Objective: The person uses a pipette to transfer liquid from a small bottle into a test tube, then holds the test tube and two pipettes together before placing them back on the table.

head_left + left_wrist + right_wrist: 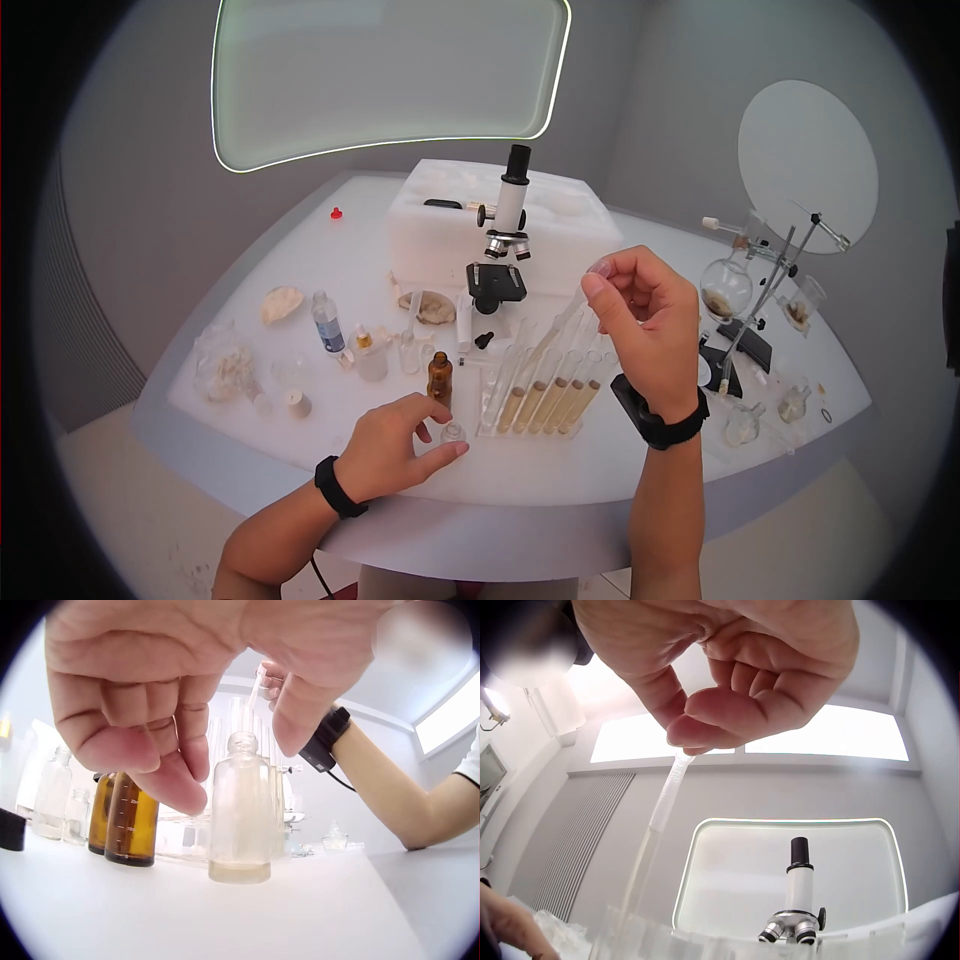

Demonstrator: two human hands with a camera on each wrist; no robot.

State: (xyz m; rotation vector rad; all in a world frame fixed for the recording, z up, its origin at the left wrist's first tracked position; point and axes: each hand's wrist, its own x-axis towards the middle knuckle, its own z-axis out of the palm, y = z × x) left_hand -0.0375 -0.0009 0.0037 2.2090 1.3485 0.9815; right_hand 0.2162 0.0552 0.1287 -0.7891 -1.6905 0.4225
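Note:
The right hand (650, 325) pinches the top of a translucent plastic dropper (658, 821) between thumb and fingers, above a rack of test tubes (545, 400) holding pale yellow liquid. In the right wrist view the dropper hangs tilted, its lower end among the tube tops. The left hand (395, 445) is held with thumb and fingers apart around a small clear glass bottle (240, 817); whether it touches the bottle I cannot tell. A little cloudy liquid lies at the bottle's bottom. Beside it stands an uncapped amber bottle (440, 378).
A microscope (505, 225) stands behind the rack, before a white foam block (430, 240). On the left are a labelled bottle (327, 322), a plastic bag (222, 365) and a white cap (298, 404). Flasks (727, 285) and a metal stand (765, 300) occupy the right side.

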